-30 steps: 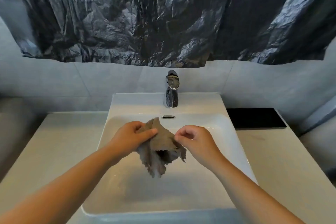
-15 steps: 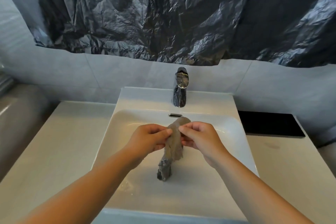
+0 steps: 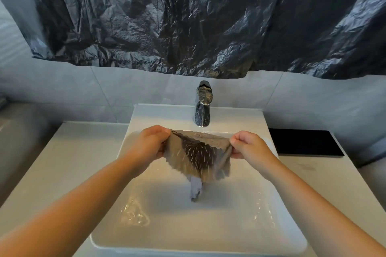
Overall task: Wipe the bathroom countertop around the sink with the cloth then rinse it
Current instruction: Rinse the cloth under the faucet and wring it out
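A wet grey-brown cloth (image 3: 198, 154) hangs spread out over the white rectangular sink (image 3: 208, 225), just in front of the chrome faucet (image 3: 203, 106). My left hand (image 3: 149, 143) pinches its left upper corner and my right hand (image 3: 250, 145) pinches its right upper corner. The cloth's middle is darker and streaked with water, and a stream of water runs off its lower tip into the basin. Water ripples on the basin floor.
Pale countertop (image 3: 62, 162) runs on both sides of the sink. A flat black rectangular object (image 3: 302, 142) lies on the counter at the right, against the tiled wall. Crumpled black plastic sheeting (image 3: 188, 16) covers the wall above the faucet.
The cloth was bunched into a narrow twist between my hands half a second ago. My hands have moved apart and stretched it open beneath the faucet.
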### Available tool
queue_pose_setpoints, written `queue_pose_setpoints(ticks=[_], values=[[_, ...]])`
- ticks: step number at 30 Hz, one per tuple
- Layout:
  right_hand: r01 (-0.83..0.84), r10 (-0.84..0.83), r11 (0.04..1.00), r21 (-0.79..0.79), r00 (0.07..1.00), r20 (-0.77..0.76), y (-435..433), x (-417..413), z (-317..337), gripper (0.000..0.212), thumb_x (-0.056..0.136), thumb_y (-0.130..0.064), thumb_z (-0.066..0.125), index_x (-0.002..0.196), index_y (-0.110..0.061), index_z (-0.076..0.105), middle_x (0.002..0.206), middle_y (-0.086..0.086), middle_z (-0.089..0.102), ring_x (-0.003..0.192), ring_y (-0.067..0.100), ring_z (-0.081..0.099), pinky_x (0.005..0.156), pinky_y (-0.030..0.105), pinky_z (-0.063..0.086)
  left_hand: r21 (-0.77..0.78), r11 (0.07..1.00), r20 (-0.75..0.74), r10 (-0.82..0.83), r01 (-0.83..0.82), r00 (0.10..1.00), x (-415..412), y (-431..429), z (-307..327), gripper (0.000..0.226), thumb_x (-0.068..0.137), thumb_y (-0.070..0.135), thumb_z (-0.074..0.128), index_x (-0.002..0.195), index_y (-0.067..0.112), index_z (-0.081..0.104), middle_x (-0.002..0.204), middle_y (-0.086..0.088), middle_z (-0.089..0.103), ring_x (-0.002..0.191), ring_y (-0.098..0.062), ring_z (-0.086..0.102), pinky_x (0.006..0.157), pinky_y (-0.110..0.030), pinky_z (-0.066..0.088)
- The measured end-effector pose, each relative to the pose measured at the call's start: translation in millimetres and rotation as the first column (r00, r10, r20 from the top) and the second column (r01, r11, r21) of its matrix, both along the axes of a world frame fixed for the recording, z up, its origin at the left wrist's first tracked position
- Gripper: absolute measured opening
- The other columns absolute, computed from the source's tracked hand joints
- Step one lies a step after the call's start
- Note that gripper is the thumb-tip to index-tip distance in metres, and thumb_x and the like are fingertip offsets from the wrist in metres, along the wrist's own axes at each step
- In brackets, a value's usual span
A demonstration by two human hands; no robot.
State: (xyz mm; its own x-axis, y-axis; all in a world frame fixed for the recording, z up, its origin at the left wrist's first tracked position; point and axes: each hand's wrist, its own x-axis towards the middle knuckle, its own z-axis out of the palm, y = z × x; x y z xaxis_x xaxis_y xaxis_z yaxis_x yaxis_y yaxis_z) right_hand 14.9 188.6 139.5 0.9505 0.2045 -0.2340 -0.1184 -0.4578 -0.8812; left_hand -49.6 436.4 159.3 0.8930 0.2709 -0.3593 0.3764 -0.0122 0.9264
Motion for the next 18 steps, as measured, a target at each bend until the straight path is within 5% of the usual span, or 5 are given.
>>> queue_pose_setpoints(ticks=[3, 6, 10, 14, 18], values=[[-0.067, 0.084, 0.984, -0.162, 0.991, 0.102, 4.3, 3.8, 0.3, 0.015, 0.096, -0.019, 0.049, 0.088, -0.015, 0.061, 0.087, 0.002, 0.063, 0.080, 0.014, 0.057, 0.070, 0.027, 0.049, 0.230, 0.970, -0.022, -0.080, 0.083, 0.997, 5.1, -6.7, 4.6, 0.022, 0.096, 0.022, 0.047, 0.088, 0.011, 0.065, 0.085, -0.013, 0.065, 0.079, -0.026, 0.058, 0.071, -0.039, 0.049], [-0.042, 0.105, 0.968, -0.248, 0.963, 0.249, 10.4, 12.1, 8.1, 0.011, 0.095, -0.024, 0.052, 0.097, -0.020, 0.062, 0.094, -0.008, 0.063, 0.089, 0.010, 0.057, 0.074, 0.022, 0.045, 0.207, 0.970, -0.029, -0.125, 0.128, 0.992, 14.4, -10.5, 14.2, 0.020, 0.092, 0.015, 0.048, 0.085, 0.008, 0.066, 0.088, -0.015, 0.065, 0.083, -0.026, 0.059, 0.080, -0.041, 0.050], [-0.005, 0.041, 0.995, -0.103, 0.936, 0.350, 29.4, 28.1, 33.1, 0.013, 0.092, -0.026, 0.054, 0.094, -0.022, 0.067, 0.095, -0.005, 0.068, 0.089, 0.012, 0.061, 0.079, 0.028, 0.049, 0.324, 0.932, -0.047, -0.153, 0.160, 0.987, 22.2, -6.7, 14.8, 0.023, 0.095, 0.018, 0.045, 0.078, 0.010, 0.058, 0.079, -0.008, 0.058, 0.077, -0.021, 0.052, 0.066, -0.031, 0.043], [-0.001, -0.005, 0.986, 0.169, 0.999, 0.035, 64.4, 39.9, 51.9, 0.019, 0.095, -0.026, 0.052, 0.090, -0.013, 0.065, 0.094, 0.009, 0.071, 0.076, 0.015, 0.063, 0.070, 0.027, 0.054, 0.345, 0.927, -0.081, -0.128, 0.149, 0.988, 25.2, 0.9, 10.4, 0.025, 0.095, 0.018, 0.045, 0.071, 0.014, 0.053, 0.075, -0.005, 0.054, 0.076, -0.020, 0.049, 0.063, -0.029, 0.037], [0.225, -0.119, 0.871, 0.436, 0.959, -0.257, 78.5, 54.5, 63.8, 0.024, 0.096, -0.018, 0.053, 0.107, 0.001, 0.060, 0.090, 0.014, 0.067, 0.075, 0.018, 0.065, 0.064, 0.023, 0.053, 0.140, 0.988, -0.100, -0.047, 0.061, 0.994, 31.4, 11.7, 14.9, 0.021, 0.094, 0.013, 0.046, 0.080, 0.007, 0.059, 0.078, -0.012, 0.057, 0.077, -0.022, 0.053, 0.063, -0.029, 0.042]])
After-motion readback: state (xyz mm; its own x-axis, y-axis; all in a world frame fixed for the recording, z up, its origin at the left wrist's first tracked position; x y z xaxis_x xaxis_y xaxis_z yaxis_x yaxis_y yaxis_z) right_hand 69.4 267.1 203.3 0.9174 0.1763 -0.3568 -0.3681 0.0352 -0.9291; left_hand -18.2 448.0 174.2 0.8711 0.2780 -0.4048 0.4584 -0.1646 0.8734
